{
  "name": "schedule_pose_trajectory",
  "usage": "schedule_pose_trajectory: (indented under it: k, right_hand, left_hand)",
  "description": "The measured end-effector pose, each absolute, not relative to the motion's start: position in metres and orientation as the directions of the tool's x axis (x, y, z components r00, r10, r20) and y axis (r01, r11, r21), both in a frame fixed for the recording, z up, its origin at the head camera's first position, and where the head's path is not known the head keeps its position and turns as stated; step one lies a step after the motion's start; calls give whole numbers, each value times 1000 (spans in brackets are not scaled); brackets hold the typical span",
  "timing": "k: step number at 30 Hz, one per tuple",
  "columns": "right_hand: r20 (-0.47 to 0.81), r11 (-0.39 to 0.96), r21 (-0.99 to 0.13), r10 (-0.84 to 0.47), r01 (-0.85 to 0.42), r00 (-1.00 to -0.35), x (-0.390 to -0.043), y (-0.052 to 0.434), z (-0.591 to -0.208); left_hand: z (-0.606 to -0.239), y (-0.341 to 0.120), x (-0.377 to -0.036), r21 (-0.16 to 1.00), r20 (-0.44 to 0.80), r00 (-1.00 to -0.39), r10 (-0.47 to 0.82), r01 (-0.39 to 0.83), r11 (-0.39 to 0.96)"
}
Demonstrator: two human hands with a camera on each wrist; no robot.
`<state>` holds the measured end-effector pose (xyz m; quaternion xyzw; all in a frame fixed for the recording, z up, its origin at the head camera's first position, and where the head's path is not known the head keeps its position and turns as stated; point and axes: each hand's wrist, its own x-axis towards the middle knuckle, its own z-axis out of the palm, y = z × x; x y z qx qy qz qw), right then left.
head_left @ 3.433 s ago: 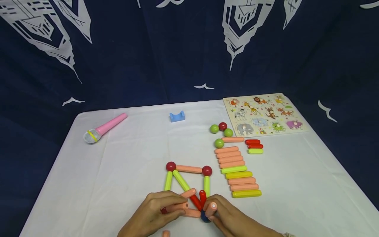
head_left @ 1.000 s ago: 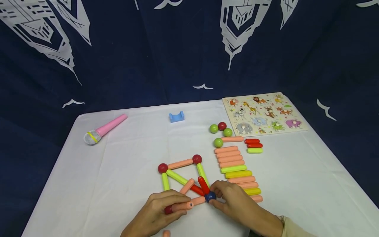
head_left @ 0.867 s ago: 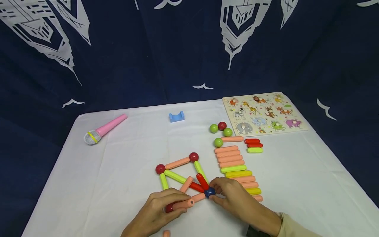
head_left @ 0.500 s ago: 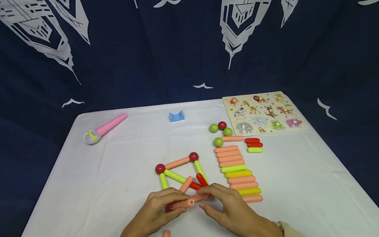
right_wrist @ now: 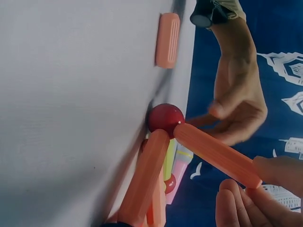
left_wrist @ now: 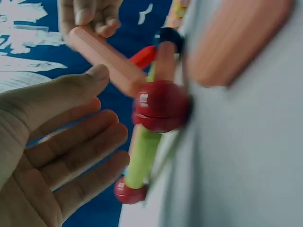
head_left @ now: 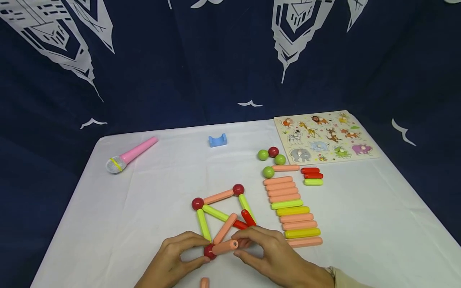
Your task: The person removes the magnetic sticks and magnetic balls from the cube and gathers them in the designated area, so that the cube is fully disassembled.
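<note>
A flat frame of magnetic rods and balls lies on the white table (head_left: 144,208): two red balls (head_left: 197,203), green rods (head_left: 203,224) and salmon rods (head_left: 218,196). At its near corner sits a red ball (head_left: 209,251) (left_wrist: 161,106) (right_wrist: 165,118). A salmon rod (head_left: 225,247) (left_wrist: 106,56) (right_wrist: 215,153) sticks up from that ball. My right hand (head_left: 240,248) (right_wrist: 251,184) pinches the rod's free end. My left hand (head_left: 196,250) (left_wrist: 111,101) is spread open beside the ball, with its fingers close to it. A dark blue ball (left_wrist: 168,35) joins the far rods.
Spare rods (head_left: 293,212) lie in a row to the right, with green and red balls (head_left: 271,158) and short red rods (head_left: 311,173) behind them. An animal puzzle board (head_left: 324,136), a blue block (head_left: 217,140) and a pink microphone (head_left: 131,154) lie farther back. A salmon stub (head_left: 204,283) lies at the near edge.
My right hand left the blue ball and took the raised rod's free end. My left hand let go of the rod and opened beside the red ball.
</note>
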<state>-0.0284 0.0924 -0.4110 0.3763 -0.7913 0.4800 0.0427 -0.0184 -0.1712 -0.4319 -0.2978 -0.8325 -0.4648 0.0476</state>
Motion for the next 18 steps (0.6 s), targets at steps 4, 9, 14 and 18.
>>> schedule_pose_trajectory:
  k: [4,9,14,18]
  right_hand:
    - [364,262,-781,-547,-567,-754,-29,89,-412]
    - [266,258,-851,-539,-458,-799,-29,85,-414]
    - [164,225,-916,-550,-334,-819,-27,82,-418]
    - [237,175,-907,-540,-383,-808,-24,83,-424]
  left_hand:
    - [-439,-173,-15,736,289,-835,468,506,450]
    - [-442,-170,-17,712,254,-854,453,483,511]
    - [-441,-167,-18,701,208,-862,463,461,544]
    - [-439,-164,-19,708,194,-859,474,457,539]
